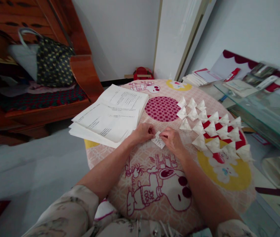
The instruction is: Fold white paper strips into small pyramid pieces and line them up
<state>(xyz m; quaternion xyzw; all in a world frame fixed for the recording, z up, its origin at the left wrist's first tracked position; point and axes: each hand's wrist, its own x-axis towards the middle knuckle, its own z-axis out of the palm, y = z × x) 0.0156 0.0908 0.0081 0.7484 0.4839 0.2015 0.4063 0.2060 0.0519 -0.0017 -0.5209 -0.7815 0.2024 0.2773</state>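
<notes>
L hand (143,131) & R hand (172,140) meet near the middle of the table (162,108), fingers curled in, each pinching one end of a small printed slip (158,141) held low over the cloth; touching it or just above, can't tell. Stack of printed sheets (112,115) sits just left of the L hand, w/ rows of white folded pieces (214,133) spread right of the R hand. Bag (53,62) on the bench (48,113) beyond, well apart.
</notes>
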